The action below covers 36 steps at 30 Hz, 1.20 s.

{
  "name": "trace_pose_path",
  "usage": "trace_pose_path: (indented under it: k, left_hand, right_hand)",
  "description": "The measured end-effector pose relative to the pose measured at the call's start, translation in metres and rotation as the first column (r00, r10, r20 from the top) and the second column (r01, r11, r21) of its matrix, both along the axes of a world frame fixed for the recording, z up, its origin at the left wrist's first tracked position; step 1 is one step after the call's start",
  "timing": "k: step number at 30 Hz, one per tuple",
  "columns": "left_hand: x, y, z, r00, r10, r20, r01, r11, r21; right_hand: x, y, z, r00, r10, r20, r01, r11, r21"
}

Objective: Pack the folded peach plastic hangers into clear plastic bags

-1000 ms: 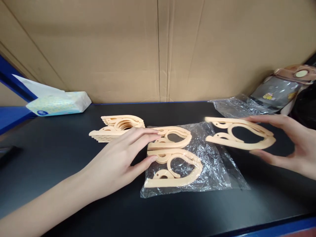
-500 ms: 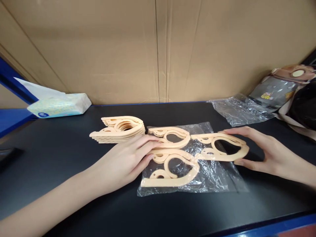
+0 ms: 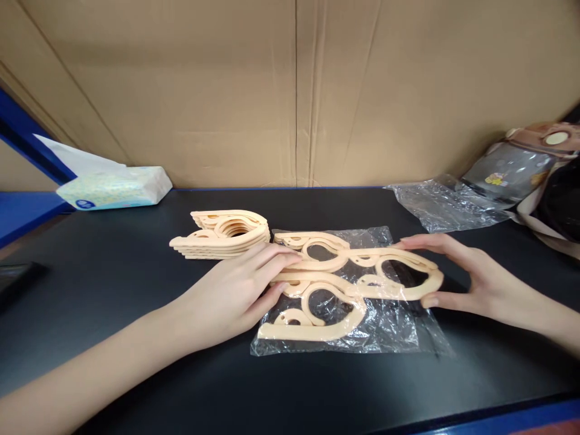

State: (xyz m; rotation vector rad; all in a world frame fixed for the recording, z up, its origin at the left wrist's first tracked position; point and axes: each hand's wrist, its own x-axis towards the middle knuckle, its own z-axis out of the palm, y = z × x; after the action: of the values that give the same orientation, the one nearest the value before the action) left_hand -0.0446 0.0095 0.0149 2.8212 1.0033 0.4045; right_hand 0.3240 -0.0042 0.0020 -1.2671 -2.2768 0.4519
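Note:
A clear plastic bag point(image 3: 389, 332) lies flat with two beige folded travel hangers inside, a rear one point(image 3: 333, 263) and a front one point(image 3: 338, 333). My left hand point(image 3: 244, 281) grips the bag's left side, its fingers and thumb over the left ends of these hangers. With thumb and fingers apart on its two edges, my right hand point(image 3: 471, 275) holds another folded hanger point(image 3: 434, 281) by its rounded right end. That hanger's left end overlaps the right ends of the other two; part of it appears under the film. Behind my left hand stands a neat stack of folded hangers point(image 3: 222, 240).
A tissue pack point(image 3: 118, 188) with a raised tissue sits at the back left. At the back right are another clear bag point(image 3: 435, 202) and a tumbler point(image 3: 507, 166) with a strap. Cardboard point(image 3: 235, 90) walls the rear of the black tabletop point(image 3: 290, 393). A dark object point(image 3: 16, 275) lies far left.
My right hand has moved left, pushing its hanger further over the two bagged ones. My left hand has kept its place on the bag. The view has shifted slightly.

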Motion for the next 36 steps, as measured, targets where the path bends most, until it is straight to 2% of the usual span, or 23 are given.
trace_pose_path:
  k: [5,11,16,21,23,26,30,36]
  left_hand:
    - [0.0,0.001,-0.001,0.999,0.035,0.019,-0.035,0.999,-0.021]
    - [0.001,-0.001,0.001,0.993,0.082,0.08,-0.074,0.993,-0.089]
    - [0.001,-0.006,0.001,0.977,0.19,0.092,-0.191,0.982,0.007]
    - [0.004,-0.012,0.002,0.927,0.372,0.042,-0.375,0.922,0.099]
    - [0.004,-0.013,0.002,0.904,0.426,0.032,-0.427,0.902,0.064]
    - [0.004,-0.012,-0.001,0.885,0.461,0.066,-0.458,0.887,-0.061]
    - [0.004,-0.009,0.0,0.859,0.489,0.155,-0.452,0.864,-0.221]
    - [0.011,-0.007,0.009,0.813,0.528,0.245,-0.428,0.827,-0.365]
  right_hand:
    - [-0.029,0.01,-0.004,0.999,0.046,0.006,-0.046,0.999,0.021]
    - [-0.053,0.014,0.003,0.989,0.141,0.038,-0.142,0.989,0.041]
    - [-0.05,0.013,0.002,0.993,0.117,-0.014,-0.117,0.993,-0.028]
    - [-0.051,0.011,-0.001,0.99,0.114,-0.083,-0.118,0.992,-0.045]
    - [-0.055,0.011,-0.002,0.989,0.107,-0.105,-0.111,0.993,-0.031]
    - [-0.061,0.012,-0.002,0.987,0.11,-0.12,-0.112,0.994,-0.007]
    - [-0.066,0.015,-0.002,0.984,0.123,-0.128,-0.126,0.992,-0.016]
    - [-0.074,0.013,0.0,0.982,0.1,-0.16,-0.113,0.991,-0.076]
